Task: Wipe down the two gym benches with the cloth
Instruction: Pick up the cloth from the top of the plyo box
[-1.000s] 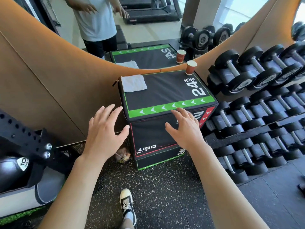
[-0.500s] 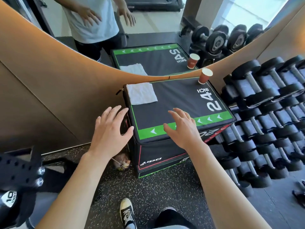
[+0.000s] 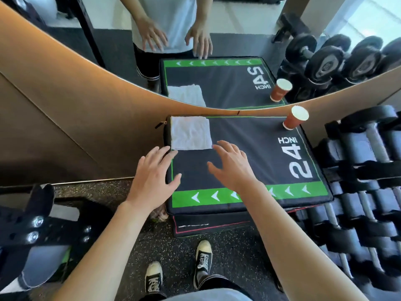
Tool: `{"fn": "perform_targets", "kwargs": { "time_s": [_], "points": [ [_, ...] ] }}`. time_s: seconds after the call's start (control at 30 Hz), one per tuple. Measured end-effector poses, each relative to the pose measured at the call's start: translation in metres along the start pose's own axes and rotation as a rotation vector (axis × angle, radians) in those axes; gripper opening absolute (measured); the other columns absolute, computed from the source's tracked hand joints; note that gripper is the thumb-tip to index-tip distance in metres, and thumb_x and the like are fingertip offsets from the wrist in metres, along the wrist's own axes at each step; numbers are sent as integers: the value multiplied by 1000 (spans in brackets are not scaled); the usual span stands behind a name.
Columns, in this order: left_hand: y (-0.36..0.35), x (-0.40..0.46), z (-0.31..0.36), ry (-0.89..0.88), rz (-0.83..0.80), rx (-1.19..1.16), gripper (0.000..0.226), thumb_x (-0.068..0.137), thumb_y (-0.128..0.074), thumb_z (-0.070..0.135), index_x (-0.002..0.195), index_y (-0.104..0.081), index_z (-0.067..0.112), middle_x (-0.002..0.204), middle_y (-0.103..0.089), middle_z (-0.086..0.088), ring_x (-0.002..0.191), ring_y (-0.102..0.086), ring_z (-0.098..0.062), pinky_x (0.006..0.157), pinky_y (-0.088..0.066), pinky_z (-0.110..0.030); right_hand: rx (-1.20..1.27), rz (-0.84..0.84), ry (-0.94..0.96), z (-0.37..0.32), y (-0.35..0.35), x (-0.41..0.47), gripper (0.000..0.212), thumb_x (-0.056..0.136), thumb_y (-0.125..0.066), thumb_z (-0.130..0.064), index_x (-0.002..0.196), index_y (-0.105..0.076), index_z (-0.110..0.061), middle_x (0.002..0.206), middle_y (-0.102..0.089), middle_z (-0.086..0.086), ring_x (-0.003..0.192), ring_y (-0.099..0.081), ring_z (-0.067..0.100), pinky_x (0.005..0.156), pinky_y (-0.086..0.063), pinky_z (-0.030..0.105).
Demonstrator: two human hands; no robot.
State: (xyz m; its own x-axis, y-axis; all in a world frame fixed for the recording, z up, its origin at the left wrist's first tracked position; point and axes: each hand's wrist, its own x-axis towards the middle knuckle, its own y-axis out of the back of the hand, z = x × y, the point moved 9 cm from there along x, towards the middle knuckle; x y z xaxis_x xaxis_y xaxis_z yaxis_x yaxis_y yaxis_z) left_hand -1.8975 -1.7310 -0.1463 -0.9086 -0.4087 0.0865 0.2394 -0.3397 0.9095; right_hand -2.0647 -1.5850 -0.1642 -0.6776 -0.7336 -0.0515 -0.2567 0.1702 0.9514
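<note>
Both hands out over the padded black bench [image 3: 249, 153] in the middle of the frame, and neither is holding anything: the left hand [image 3: 152, 177] has its fingers [image 3: 160, 154] spread and straight, tips right at the near left corner of the white cloth [image 3: 191, 133], so close I cannot tell if they touch it; the right hand [image 3: 233, 166] hovers just right of it, fingers relaxed and splayed above the black top. The cloth lies folded flat in the bench's far left corner, up against the tan wall below the mirror [image 3: 217, 51]. A paper cup [image 3: 295, 117] stands in the far right corner, well apart from the hands. By the look of it the step here is the pick-up, with wiping not yet begun. To do it well, I'd say pinch the cloth by its near edge or lay a flat palm on it, keep it folded so it makes a firm pad, then sweep in long overlapping passes from the far edge towards the green arrow strip [image 3: 249, 195] near the front. Watch that cup: lift it aside or wipe round it gently, as a knock would likely tip it over. Dumbbells [image 3: 358, 170] crowd the right of the frame, so strokes should stop short of that edge
</note>
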Motion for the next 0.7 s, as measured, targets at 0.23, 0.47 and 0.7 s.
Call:
{"fn": "perform_targets", "kwargs": {
  "time_s": [0.23,0.47,0.7],
  "points": [
    [-16,1,-1,135,-18,42,65,96,-64,44,155,-47,22,162,-43,-2,153,-33,-30,118,-35,-58,-7,-104,140,-3,-28,68,58,96,-51,-50,147,-48,-22,155,-42,2,141,-38,29,114,-35,51],
    [-16,-2,-15,225,-22,50,62,98,-60,45,156,-45,25,163,-40,2,155,-29,-26,122,-31,-59,-24,-164,258,-32,-65,124,45,98,-54,-38,139,-51,-18,145,-47,2,131,-45,29,103,-42,48],
    [-20,5,-31,235,-52,46,62,101,-59,41,158,-44,24,165,-38,1,157,-26,-26,123,-29,-59,-87,-258,260,-27,-104,138,45,99,-52,-33,140,-50,-15,143,-46,3,126,-46,30,97,-47,48]
  ]
}}
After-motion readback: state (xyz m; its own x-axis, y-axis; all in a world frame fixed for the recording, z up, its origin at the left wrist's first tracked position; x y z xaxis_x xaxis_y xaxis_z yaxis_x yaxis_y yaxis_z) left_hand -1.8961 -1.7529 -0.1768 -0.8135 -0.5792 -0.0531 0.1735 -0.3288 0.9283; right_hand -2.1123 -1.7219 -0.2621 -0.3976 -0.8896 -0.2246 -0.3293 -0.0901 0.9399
